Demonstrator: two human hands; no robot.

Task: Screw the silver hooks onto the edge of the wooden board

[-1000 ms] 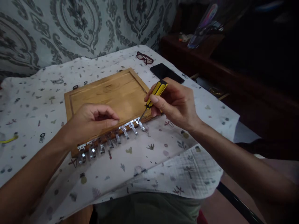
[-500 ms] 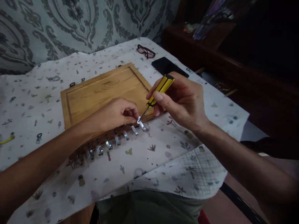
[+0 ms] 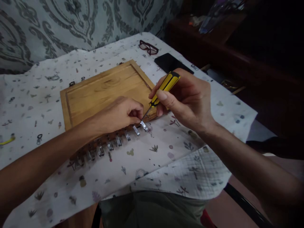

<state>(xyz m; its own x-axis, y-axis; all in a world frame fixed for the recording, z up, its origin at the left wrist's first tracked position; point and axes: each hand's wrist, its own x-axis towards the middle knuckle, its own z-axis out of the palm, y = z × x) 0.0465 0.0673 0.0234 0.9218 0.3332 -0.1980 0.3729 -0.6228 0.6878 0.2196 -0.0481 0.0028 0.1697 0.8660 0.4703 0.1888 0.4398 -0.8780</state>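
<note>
Your right hand [image 3: 193, 99] grips a screwdriver [image 3: 167, 86] by its ridged yellow-and-black handle, the thin metal shaft slanting down to a shiny, curved end clip [image 3: 144, 126]. Your left hand [image 3: 122, 111] curls beside it; whether the fingertips pinch it, I cannot tell. More clips line the near edge of the grained, raised-rim wooden board [image 3: 104, 90] on your cloth-covered worktop [image 3: 163, 148].

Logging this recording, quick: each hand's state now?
Left hand: curled at the rightmost metal clip; grip cannot be told.
Right hand: closed, holding the yellow-and-black screwdriver.
</note>
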